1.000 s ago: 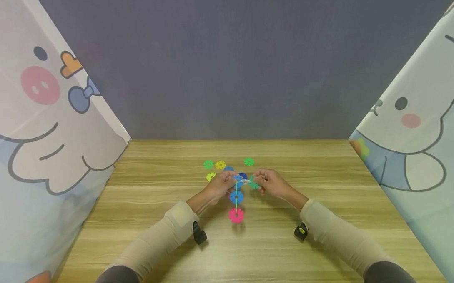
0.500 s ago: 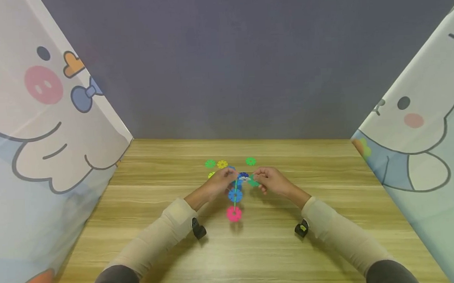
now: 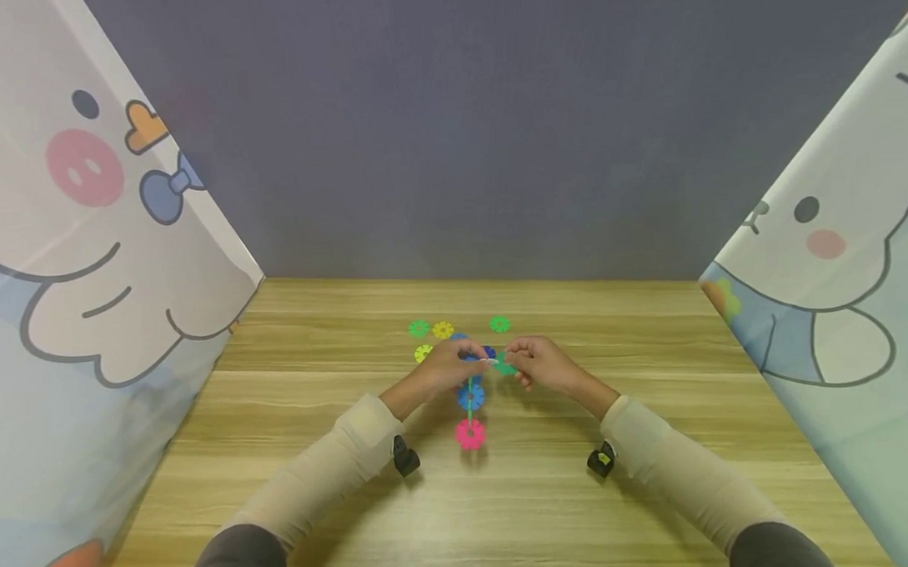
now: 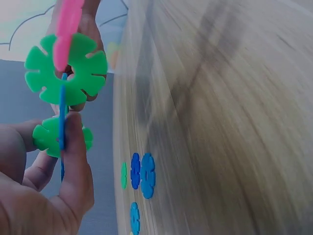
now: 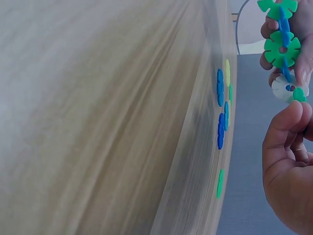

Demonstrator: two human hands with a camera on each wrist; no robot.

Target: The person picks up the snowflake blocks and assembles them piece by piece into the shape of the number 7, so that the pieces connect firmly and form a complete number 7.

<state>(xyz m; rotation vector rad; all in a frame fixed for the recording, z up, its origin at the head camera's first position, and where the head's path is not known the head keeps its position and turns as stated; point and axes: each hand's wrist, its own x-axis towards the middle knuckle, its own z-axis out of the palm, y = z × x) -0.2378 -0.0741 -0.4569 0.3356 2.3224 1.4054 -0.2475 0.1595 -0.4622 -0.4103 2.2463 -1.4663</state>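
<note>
A chain of interlocked notched discs hangs between the hands, with a pink disc (image 3: 470,434) at its near end and a blue disc (image 3: 470,396) above it. My left hand (image 3: 445,365) grips the chain's far part; in the left wrist view its fingers (image 4: 76,161) lie round a green disc (image 4: 45,137) and a blue one. A white disc (image 5: 282,89) shows at the chain's end in the right wrist view. My right hand (image 3: 543,365) pinches a green disc (image 5: 299,95) against the white disc's edge.
Loose discs lie flat on the wooden table (image 3: 507,507) beyond the hands: green (image 3: 419,328), yellow (image 3: 443,329), another green (image 3: 500,324), yellow-green (image 3: 423,353) and several blue ones. A grey wall (image 3: 449,133) stands behind, with printed cloth panels at both sides.
My left hand has shifted slightly right, its fingertips now at the white disc near the right hand. The right hand has hardly moved and keeps its green disc.
</note>
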